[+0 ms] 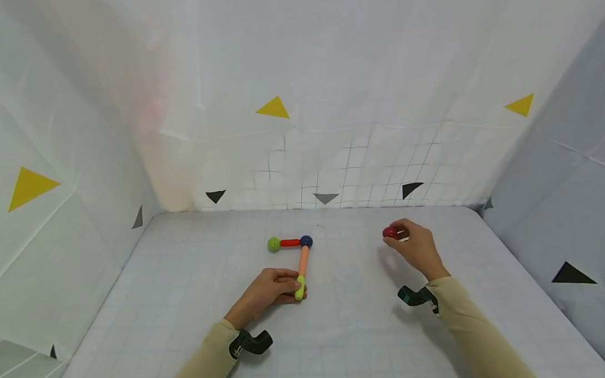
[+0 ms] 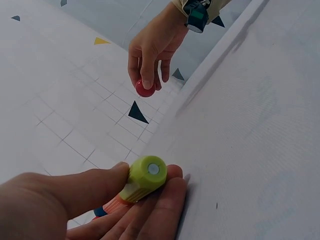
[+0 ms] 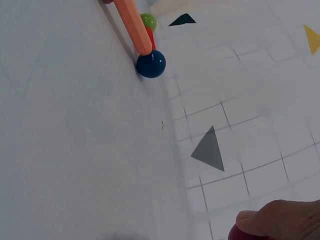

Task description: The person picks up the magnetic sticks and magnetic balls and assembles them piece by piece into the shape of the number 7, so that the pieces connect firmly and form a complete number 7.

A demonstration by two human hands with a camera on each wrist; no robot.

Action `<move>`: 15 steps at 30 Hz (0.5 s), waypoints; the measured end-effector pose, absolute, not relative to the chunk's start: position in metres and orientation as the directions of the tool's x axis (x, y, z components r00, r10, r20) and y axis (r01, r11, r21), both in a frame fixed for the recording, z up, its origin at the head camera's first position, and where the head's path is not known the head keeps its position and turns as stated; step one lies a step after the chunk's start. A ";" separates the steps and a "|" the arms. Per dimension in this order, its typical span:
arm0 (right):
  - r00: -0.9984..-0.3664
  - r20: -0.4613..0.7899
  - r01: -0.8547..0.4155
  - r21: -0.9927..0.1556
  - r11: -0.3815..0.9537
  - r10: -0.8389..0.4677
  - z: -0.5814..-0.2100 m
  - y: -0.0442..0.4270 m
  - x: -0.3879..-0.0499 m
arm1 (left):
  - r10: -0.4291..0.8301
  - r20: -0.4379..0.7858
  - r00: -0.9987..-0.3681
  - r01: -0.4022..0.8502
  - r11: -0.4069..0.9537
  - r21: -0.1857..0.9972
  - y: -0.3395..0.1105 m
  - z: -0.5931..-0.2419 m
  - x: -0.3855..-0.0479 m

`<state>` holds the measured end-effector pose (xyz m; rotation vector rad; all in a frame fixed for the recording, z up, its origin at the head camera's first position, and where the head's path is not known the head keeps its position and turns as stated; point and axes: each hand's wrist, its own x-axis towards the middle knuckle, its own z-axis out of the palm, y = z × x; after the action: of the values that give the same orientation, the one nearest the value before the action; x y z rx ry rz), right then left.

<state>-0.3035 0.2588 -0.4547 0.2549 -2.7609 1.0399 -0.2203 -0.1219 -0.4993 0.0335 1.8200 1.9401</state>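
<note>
My left hand (image 1: 274,286) pinches a yellow-green rod (image 1: 300,288) between thumb and fingers; a pale round tip shows at its end in the left wrist view. That rod lines up with an orange rod (image 1: 304,261), which meets a dark blue ball (image 1: 306,241). From the blue ball a red rod (image 1: 289,242) runs left to a green ball (image 1: 273,243). Off to the right, my right hand (image 1: 417,248) holds a red ball (image 1: 389,232) by its fingertips, above the table and apart from the joined pieces.
The table (image 1: 347,335) has a white cloth with faint grid lines. White sheets with yellow and dark triangles stand behind it and at both sides. A dark camera mount (image 1: 255,341) sits on the left wrist, another (image 1: 415,296) on the right wrist.
</note>
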 end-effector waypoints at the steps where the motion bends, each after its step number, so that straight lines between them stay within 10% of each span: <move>1: -0.968 0.228 -0.227 -0.638 0.736 -0.101 -0.454 0.256 -0.301 | 0.355 -0.297 -0.887 -0.320 -0.006 0.947 -0.122 -0.499 -0.220; 15: -0.943 0.287 -0.321 -0.659 0.680 -0.167 -0.454 0.227 -0.284 | 0.353 -0.290 -0.889 -0.313 -0.009 0.950 -0.122 -0.500 -0.220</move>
<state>-0.2838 0.2272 -0.4537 0.3951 -2.6898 1.1122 -0.2199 -0.1217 -0.5002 0.0418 1.8218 1.9485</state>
